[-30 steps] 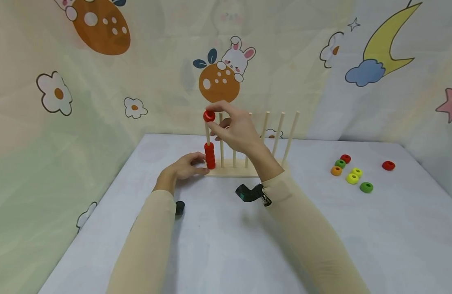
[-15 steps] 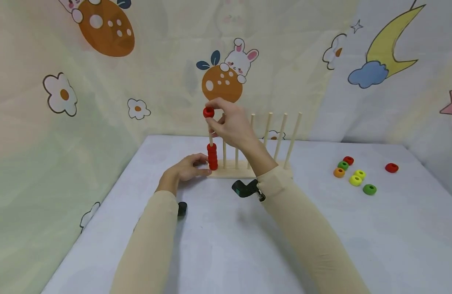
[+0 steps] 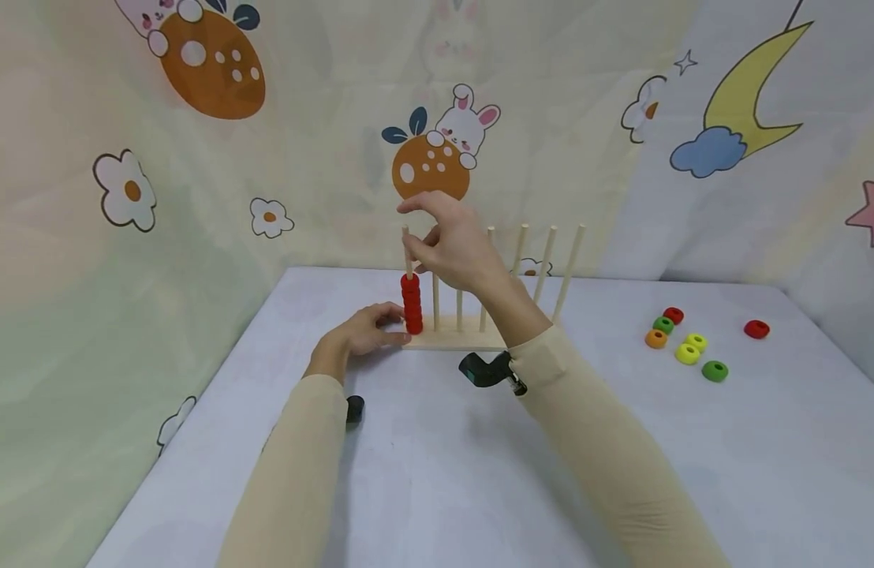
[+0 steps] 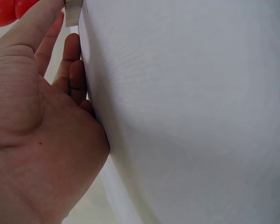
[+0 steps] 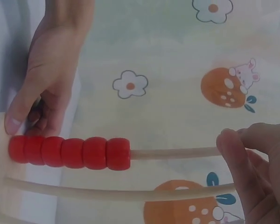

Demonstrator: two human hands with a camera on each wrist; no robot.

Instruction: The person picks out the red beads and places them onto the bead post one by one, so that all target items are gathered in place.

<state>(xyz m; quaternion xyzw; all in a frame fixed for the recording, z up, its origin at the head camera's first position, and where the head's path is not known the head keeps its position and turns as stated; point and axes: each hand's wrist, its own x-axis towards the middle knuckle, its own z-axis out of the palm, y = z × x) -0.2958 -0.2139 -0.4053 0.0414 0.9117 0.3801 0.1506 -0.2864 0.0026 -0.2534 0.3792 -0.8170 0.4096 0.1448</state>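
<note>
A wooden bead rack has a flat base (image 3: 457,339) and a row of upright pegs. Several red beads (image 3: 412,304) are stacked on its leftmost peg (image 5: 172,153), whose upper part is bare. My left hand (image 3: 362,330) grips the base's left end, thumb at the front edge and fingers behind, as the right wrist view shows. At the top of the leftmost peg is my right hand (image 3: 460,248), thumb and index finger apart with no bead between them. In the left wrist view, the palm (image 4: 42,135) lies beside the white tabletop, with the red beads partly cut off.
Loose beads lie on the table's right side: red (image 3: 673,315), green (image 3: 662,325), orange (image 3: 655,339), yellow (image 3: 688,354), another green (image 3: 715,371) and a separate red one (image 3: 756,329). A patterned cloth (image 3: 323,142) hangs behind the table.
The red bead pinched in my right hand at the peg's top has been let go and now sits on the stack, which is taller. My left hand stays at the base.
</note>
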